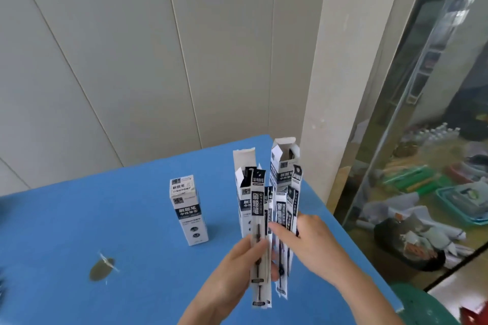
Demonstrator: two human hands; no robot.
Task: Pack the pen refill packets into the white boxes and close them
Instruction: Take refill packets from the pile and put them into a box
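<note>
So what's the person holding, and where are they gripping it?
Both hands hold pen refill packets upright: the left hand grips one bunch around its lower half, the right hand pinches the rest about mid-length.

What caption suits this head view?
Left hand and right hand hold refill packets over a blue table beside a closed box.
</note>
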